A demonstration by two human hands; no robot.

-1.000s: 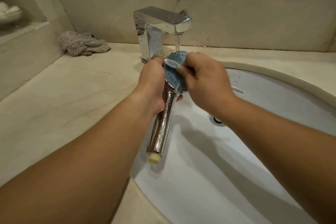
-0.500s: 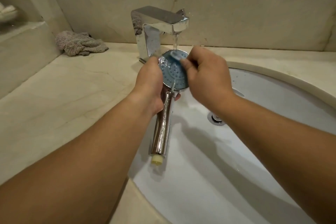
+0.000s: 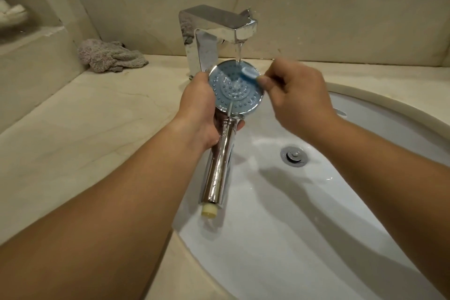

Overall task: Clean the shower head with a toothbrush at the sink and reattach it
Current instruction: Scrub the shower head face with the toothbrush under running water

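My left hand [image 3: 198, 109] grips the chrome shower head [image 3: 235, 91] just below its round blue-grey face, which is turned up at me under the running tap. Its handle slants down toward me and ends in a cream plastic fitting. A thin stream from the chrome faucet [image 3: 214, 31] lands on the top of the face. My right hand [image 3: 297, 97] pinches a light blue toothbrush [image 3: 249, 73], whose head lies on the upper right rim of the face. Most of the brush handle is hidden in my fingers.
The white oval sink [image 3: 304, 214] lies under both hands, with its chrome drain [image 3: 293, 155] to the right of the handle. A crumpled grey cloth [image 3: 109, 56] sits on the beige marble counter [image 3: 85, 134] at the back left. A ledge rises at the far left.
My right hand has pulled away to the right and up, uncovering the shower head's face. The toothbrush head has moved from the middle of the face to its upper right edge.
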